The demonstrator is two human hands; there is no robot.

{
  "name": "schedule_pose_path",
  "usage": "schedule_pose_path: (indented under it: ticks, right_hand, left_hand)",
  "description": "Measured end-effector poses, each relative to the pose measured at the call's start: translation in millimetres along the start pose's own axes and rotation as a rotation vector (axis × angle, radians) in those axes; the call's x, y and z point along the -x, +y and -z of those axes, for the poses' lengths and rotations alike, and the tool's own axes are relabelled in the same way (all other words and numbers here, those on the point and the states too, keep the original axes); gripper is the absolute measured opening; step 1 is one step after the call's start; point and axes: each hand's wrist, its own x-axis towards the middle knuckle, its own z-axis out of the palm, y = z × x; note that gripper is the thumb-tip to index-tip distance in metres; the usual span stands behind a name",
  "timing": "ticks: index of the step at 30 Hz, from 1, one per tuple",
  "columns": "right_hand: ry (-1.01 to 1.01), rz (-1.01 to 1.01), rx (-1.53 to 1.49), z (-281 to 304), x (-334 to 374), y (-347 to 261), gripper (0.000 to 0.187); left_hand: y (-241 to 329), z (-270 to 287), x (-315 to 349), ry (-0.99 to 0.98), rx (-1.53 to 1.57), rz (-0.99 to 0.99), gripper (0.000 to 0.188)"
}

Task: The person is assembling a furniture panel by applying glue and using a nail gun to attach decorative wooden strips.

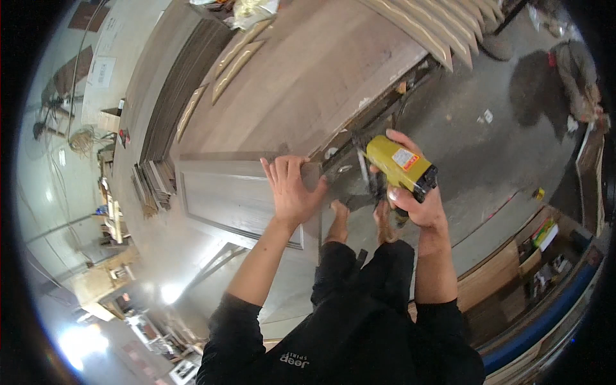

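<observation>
My right hand (420, 204) is closed around a nail gun (401, 160) with a yellow-green body and a black end cap. The tool is held in the air above the floor, to the right of the workbench. Its black nose end is partly smeared and hard to make out against the dark floor. My left hand (292, 191) lies on the right end of a grey panelled door (224, 199) with a raised frame. Its fingers are spread near the far corner, and the thumb points toward the door's right edge.
The door lies on a wide wooden workbench (308, 83). Gold-edged trim strips (237, 70) and a stack of thin dark boards (186, 70) lie farther back. More pale mouldings (436, 32) stick out past the bench edge. At right stands a blue-edged wooden bin (545, 321). Another person (577, 80) is at far right.
</observation>
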Motion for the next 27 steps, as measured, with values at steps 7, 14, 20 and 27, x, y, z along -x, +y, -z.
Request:
schedule_pose_path:
  ticks: [7,14,20,27]
  right_hand:
    - [-0.138,0.124,1.326,-96,-112,-61,0.086]
    - [-0.142,0.263,1.890,-148,-185,12,0.082]
    - [-0.251,0.028,1.564,-182,-93,96,0.046]
    - [-0.221,-0.153,1.354,-157,-14,108,0.038]
  left_hand:
    - [-12,27,69,0.240,0.163,0.168,0.058]
    - [-11,21,207,0.550,0.246,0.888,0.073]
    - [9,15,209,0.532,1.388,1.155,0.084]
    - [-6,-8,286,0.486,1.562,0.982,0.080]
